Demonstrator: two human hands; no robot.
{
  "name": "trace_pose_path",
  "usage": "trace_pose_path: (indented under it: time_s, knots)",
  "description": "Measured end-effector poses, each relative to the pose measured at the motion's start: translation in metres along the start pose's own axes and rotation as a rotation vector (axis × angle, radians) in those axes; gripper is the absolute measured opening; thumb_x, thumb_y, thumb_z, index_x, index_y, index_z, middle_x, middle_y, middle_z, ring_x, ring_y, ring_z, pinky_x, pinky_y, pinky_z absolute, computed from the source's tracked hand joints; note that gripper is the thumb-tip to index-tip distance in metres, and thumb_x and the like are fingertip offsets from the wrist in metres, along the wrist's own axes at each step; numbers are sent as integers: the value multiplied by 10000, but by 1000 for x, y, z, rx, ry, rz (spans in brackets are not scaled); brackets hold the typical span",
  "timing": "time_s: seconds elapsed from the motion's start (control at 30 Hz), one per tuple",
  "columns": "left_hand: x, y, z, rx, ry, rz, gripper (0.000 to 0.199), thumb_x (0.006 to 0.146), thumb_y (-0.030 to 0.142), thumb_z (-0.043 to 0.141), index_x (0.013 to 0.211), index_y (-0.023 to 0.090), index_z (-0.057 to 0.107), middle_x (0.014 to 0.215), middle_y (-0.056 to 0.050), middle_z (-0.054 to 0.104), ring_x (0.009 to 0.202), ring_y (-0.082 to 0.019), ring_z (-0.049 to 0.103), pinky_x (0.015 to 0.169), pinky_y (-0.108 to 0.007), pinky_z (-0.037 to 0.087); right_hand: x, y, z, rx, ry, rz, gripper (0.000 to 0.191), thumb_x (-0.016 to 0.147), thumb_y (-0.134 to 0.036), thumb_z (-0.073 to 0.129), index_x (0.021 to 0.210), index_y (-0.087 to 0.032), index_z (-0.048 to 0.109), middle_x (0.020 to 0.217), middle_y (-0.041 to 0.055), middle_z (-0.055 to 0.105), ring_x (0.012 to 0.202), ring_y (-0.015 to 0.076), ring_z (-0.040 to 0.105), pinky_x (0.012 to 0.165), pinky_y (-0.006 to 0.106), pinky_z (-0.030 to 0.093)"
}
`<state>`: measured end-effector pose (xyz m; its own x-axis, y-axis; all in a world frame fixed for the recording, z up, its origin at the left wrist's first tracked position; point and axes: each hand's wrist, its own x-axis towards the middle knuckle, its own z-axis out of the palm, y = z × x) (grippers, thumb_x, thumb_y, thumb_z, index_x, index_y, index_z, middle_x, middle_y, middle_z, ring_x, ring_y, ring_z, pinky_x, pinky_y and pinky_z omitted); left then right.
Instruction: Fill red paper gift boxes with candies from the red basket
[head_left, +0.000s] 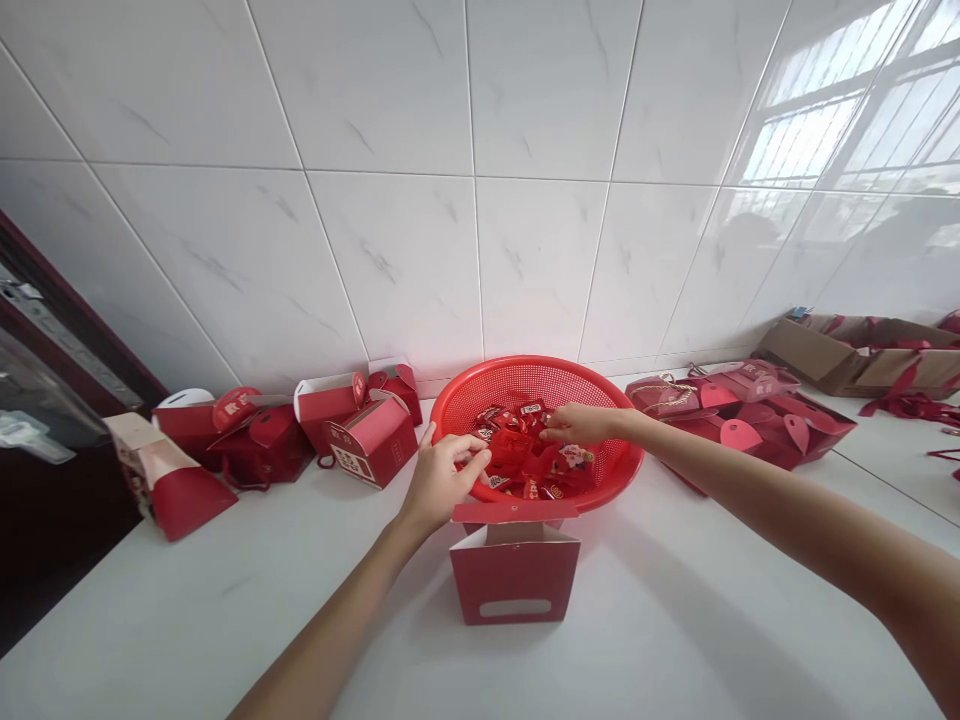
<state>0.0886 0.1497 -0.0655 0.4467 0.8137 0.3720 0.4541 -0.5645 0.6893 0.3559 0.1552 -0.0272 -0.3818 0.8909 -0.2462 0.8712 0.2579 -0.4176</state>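
Both arms extend from the near side toward the red basket [517, 376], which sits on the white countertop [675, 630] close to the tiled wall [390, 260]. The left hand [442, 480] is positioned at the basket's near-left rim, wrist bent slightly and fingers directed right; thumb and forefinger form a narrow gap (whether anything is pinched there cannot be told). The right forearm crosses from the near right, almost straight, and the right hand [577, 424] is inside the basket, fingers directed left and down into the wrapped sweets [574, 458]. Its fingertips are partly hidden, so its grip cannot be determined.

The open red box [516, 590] stands upright directly near of the basket, between the two forearms. Its top is unfolded, and a raised flap covers part of the basket's near rim from view.

To the left, a group of red boxes [375, 440] occupies the countertop along the wall. To the right, a pile of red cartons [780, 425] lies beside the basket, past the right forearm. At the far right, a brown cardboard box [814, 360] stands against the wall, with red ribbon [905, 382] over its near side.
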Motion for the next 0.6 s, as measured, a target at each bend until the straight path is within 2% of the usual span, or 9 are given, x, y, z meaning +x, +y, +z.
trace_pose_path:
  time_s: [0.07,0.17,0.27,0.33,0.4,0.5,0.6]
  knots:
    - [0,0,0,-14,9,0,223,885,444,553,822,268,674,627,45,751,689,-215,733,1267,-604,104,-2,2,0,69,49,-9,490,958,-489,523,565,-212,427,569,-7,429,563,147,399,575,316,319]
    - [-1,1,-1,-31,40,21,208,880,431,568,840,275,700,834,15,814,809,-235,770,1271,-604,94,-4,5,1,182,127,-21,549,945,-614,483,580,-215,393,563,-32,380,537,123,354,551,302,299]
    - [-3,5,-1,-26,84,52,169,861,378,582,814,279,711,957,10,819,897,-249,777,1271,-614,98,-9,2,2,288,158,-41,595,917,-718,444,615,-206,452,585,-21,475,573,135,481,562,296,365]
    - [-4,8,0,-14,122,73,162,855,360,590,801,278,719,953,8,818,977,-267,767,1269,-632,68,-13,-3,2,417,125,-64,604,879,-752,497,675,-185,547,670,15,610,688,178,622,632,310,464]
    - [-6,10,1,-7,163,99,165,851,385,619,796,277,730,927,3,817,1036,-284,754,1269,-637,29,-18,-8,3,573,81,-82,594,834,-748,590,746,-162,629,782,52,701,816,220,698,738,339,533]
    - [-7,11,2,3,215,126,174,828,437,686,791,277,744,893,3,814,1052,-296,749,1276,-620,29,-24,-15,5,678,75,-84,558,816,-704,665,763,-149,674,825,65,739,860,230,719,810,355,551]
    - [-6,8,3,4,272,85,171,817,444,708,794,283,759,892,6,814,969,-281,762,1276,-606,127,-27,-18,7,663,130,-66,536,829,-678,668,707,-156,649,781,63,740,817,222,716,792,352,540]
